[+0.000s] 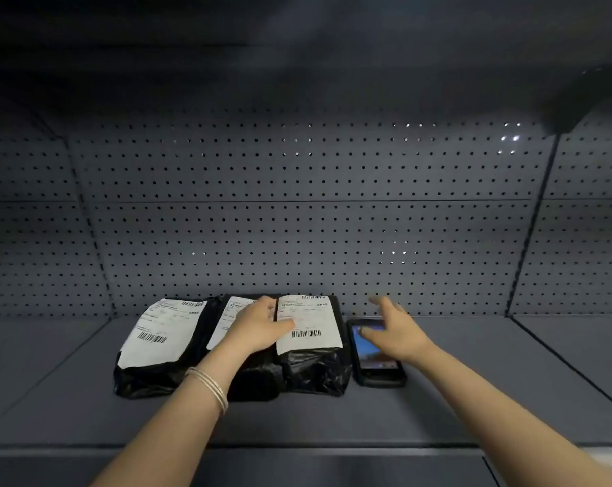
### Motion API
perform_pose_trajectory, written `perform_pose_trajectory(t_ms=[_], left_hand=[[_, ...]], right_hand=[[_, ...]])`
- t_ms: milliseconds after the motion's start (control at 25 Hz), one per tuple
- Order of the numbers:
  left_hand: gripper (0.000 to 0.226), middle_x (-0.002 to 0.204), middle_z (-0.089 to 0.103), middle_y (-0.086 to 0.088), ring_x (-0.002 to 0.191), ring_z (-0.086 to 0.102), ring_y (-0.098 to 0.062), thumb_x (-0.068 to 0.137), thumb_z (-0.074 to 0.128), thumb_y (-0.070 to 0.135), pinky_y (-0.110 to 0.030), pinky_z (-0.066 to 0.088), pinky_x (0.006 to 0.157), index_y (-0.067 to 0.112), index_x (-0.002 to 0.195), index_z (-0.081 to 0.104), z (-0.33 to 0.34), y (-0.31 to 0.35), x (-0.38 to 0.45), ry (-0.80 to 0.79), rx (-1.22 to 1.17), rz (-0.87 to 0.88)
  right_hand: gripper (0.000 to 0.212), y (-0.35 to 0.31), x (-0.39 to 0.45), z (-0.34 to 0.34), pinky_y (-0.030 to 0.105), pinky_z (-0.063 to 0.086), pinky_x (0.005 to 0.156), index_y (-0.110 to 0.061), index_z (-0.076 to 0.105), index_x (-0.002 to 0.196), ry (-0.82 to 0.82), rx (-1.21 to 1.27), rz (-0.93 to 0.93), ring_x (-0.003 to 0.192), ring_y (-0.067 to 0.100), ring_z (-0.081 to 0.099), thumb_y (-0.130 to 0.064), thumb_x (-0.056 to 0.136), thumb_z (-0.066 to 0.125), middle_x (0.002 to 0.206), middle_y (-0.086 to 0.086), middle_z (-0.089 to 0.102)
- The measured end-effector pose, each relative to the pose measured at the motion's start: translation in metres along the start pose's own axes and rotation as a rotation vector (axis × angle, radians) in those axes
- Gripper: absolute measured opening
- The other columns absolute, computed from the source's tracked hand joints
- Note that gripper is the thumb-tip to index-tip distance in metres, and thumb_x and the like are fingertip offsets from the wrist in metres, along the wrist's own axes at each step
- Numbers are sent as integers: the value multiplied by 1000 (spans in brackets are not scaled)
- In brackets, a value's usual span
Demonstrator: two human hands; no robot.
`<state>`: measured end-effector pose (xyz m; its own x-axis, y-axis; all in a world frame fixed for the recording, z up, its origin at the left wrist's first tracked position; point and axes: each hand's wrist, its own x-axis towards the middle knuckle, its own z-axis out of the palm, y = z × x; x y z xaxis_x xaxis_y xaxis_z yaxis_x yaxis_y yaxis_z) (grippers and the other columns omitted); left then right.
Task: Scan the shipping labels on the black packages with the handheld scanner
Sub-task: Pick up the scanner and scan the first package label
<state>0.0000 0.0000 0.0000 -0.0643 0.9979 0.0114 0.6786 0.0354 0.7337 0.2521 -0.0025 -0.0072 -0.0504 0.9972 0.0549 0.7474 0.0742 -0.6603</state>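
Three black packages (227, 349) lie side by side on a grey shelf (297, 420), each w/ one white label up (barcodes showing). One scanner (376, 353), screen lit, lies just right of them. Left hand (258, 328), fingers spread flat, rests on the middle package and the right one's label. Right hand (392, 332) hovers open over the scanner, gripping nothing. Pegboard (297, 212) behind.
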Motion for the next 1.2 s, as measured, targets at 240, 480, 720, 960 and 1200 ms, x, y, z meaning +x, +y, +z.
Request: perform_pose_trajectory(t_ms=[240, 480, 720, 960, 1200], left_hand=[[9, 95, 76, 8, 94, 69, -15, 64, 78, 39, -33, 51, 94, 31, 66, 76, 1, 7, 9, -158, -140, -85], [32, 103, 77, 2, 99, 71, -20, 61, 81, 34, -40, 52, 98, 23, 90, 75, 6, 14, 12, -194, -265, -105], [15, 106, 74, -1, 94, 72, -19, 88, 63, 15, -40, 58, 85, 14, 102, 65, 13, 29, -9, -62, -388, 97], [12, 100, 72, 5, 91, 70, -16, 93, 57, 19, -40, 60, 75, 8, 96, 59, 3, 40, -15, 246, -490, 316], [46, 59, 28, 2, 60, 30, -12, 94, 55, 19, -17, 28, 53, 18, 61, 24, -12, 48, -17, 443, -403, 511]], right_hand=[[110, -6, -6, 20, 43, 39, 110, -10, 23, 154, -82, -335, 321, 139, 34, 37, -65, 72, 71, 151, 15, 38], [111, -8, 2, 26, 37, 51, 97, -8, 43, 148, -122, -392, 488, 128, 30, 52, -71, 61, 73, 144, 12, 45], [105, -7, -5, 18, 35, 51, 88, -6, 35, 141, -62, -164, 524, 120, 28, 57, -53, 61, 84, 137, 14, 46], [82, -27, -22, -13, 39, 54, 86, -7, 42, 124, 103, -66, 326, 103, 26, 58, -45, 63, 81, 128, 12, 50], [72, -73, -63, -66, 29, 51, 75, -12, 39, 116, 148, 422, 51, 93, 14, 66, -30, 67, 89, 99, 0, 69]])
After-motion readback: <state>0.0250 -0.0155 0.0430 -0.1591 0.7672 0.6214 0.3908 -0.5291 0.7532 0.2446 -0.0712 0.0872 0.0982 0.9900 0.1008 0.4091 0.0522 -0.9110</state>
